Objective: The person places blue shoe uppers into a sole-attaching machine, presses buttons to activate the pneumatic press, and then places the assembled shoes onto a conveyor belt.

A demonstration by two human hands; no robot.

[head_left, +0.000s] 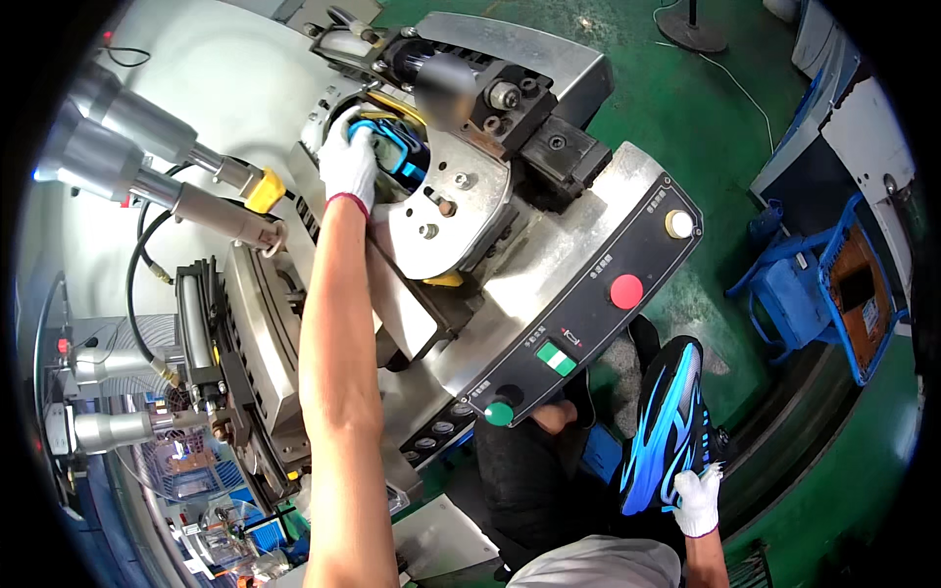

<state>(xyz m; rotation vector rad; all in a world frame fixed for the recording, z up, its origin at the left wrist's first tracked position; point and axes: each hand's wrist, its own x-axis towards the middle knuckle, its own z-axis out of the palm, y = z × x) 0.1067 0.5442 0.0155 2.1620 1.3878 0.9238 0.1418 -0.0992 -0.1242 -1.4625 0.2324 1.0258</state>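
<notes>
My left arm reaches up to a press-like machine. There my left hand [350, 162], in a white glove, closes on the near edge of a blue and black shoe [397, 147]. That shoe sits inside the machine's opening, behind a curved metal plate [431, 216] with bolts, and part of it is hidden. Low on the right, my right hand [697, 501], also gloved in white, grips one end of another sneaker [667, 421]. This one is black with bright blue stripes and is held out beside my legs, its other end pointing away from me.
A slanted control panel [588, 304] with red, green and white buttons faces me. Metal cylinders [167, 191] with a yellow tip and hoses jut in at the left. A blue stool [833, 284] with a brown seat stands right, on the green floor [637, 88].
</notes>
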